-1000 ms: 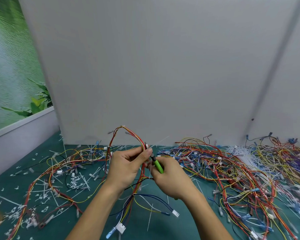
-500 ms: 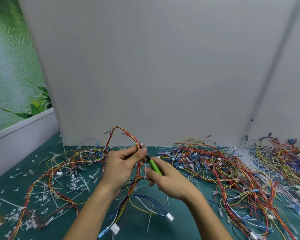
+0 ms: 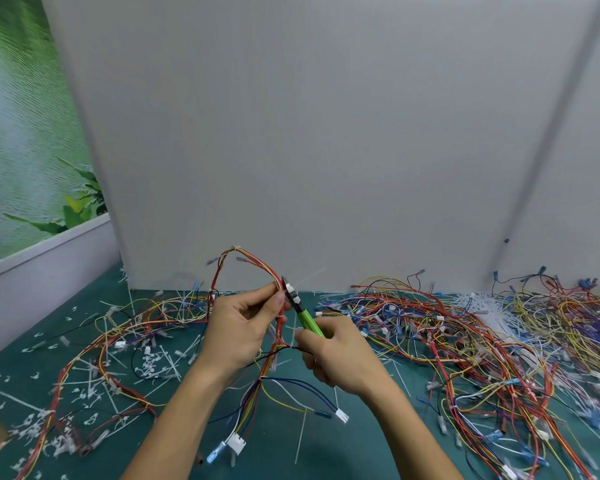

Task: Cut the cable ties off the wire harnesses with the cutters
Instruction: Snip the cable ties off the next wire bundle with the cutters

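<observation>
My left hand (image 3: 238,329) pinches a wire harness (image 3: 245,261) of red, yellow and orange wires, which arches up above the table and hangs down between my arms to white connectors (image 3: 236,442). My right hand (image 3: 338,355) grips green-handled cutters (image 3: 307,320). Their metal jaws sit against a white cable tie (image 3: 290,288) on the harness, right beside my left thumb. The tie's thin tail sticks out to the upper right.
A big tangle of harnesses (image 3: 465,341) covers the green table to the right, another harness (image 3: 118,341) lies left. Cut white ties (image 3: 153,367) are scattered over the left and middle. A grey board (image 3: 326,133) stands upright close behind.
Both hands have shifted slightly left and up with the harness. The cutter jaws have moved up onto the white tie near my left thumb.
</observation>
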`<state>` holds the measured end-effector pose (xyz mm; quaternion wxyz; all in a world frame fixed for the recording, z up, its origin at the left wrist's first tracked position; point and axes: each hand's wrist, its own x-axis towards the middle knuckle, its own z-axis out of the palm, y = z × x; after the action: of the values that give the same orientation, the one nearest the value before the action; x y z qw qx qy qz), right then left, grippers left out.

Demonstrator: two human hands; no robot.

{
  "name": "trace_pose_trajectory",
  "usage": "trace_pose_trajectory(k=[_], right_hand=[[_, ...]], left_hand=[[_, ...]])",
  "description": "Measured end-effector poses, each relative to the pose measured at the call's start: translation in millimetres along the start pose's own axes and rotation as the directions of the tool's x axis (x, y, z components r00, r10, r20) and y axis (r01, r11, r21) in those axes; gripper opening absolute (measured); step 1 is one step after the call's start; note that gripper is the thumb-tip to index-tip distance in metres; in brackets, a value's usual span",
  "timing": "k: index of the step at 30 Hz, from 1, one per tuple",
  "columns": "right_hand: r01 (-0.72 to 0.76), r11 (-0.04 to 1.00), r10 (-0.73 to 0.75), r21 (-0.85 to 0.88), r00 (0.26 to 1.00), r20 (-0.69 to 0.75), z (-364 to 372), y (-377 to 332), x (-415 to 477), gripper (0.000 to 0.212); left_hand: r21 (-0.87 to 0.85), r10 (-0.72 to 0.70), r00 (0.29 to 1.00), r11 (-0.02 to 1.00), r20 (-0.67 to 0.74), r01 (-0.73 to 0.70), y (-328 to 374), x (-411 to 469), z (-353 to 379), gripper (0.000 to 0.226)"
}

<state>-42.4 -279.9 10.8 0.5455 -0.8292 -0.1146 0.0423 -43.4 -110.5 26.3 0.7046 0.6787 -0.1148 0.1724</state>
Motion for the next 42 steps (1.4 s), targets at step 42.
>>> trace_pose_trajectory(k=[42], right_hand=[[-0.061,0.995,0.067,-0.076,0.994,0.082,-0.9,-3.1,-3.3,0.021]], left_hand=[[-0.041,-0.126,0.992,0.991,-0.010,0.126,2.0,1.0,0.4,0.012]])
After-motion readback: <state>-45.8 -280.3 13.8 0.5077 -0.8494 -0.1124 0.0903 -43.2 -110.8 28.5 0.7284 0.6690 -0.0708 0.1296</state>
